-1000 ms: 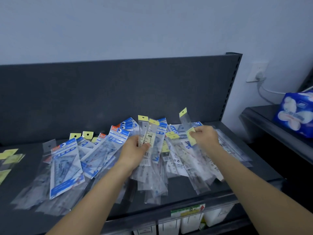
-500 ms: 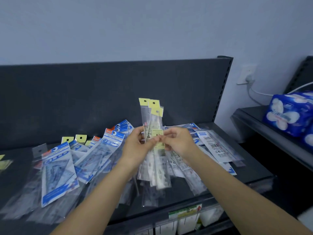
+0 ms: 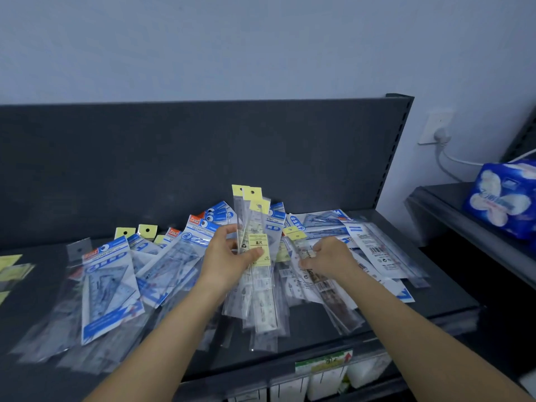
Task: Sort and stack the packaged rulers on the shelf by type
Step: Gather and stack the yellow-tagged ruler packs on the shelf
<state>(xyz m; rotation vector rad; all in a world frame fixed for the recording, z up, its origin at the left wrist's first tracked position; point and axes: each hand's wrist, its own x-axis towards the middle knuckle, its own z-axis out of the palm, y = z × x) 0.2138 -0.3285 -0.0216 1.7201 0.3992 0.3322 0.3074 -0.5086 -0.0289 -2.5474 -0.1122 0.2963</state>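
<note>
My left hand (image 3: 229,256) grips a bundle of yellow-tabbed straight ruler packs (image 3: 256,227), held upright above the dark shelf (image 3: 435,288). Just to the right, my right hand (image 3: 327,258) pinches another yellow-tabbed ruler pack (image 3: 298,242) lying in the pile. Blue-labelled geometric set packs (image 3: 107,285) are spread over the left and middle of the shelf. More clear packs with barcodes (image 3: 377,253) lie at the right.
A few yellow-tabbed packs (image 3: 11,269) lie at the far left edge. The shelf's dark back panel (image 3: 203,152) rises behind the pile. A blue tissue pack (image 3: 504,198) sits on a neighbouring shelf at right, near a wall socket (image 3: 438,129). Price labels hang below the front edge.
My right hand has left the bundle in my left hand and dropped right onto the pile, where it pinches another yellow-tabbed pack. The bundle stays upright in my left hand.
</note>
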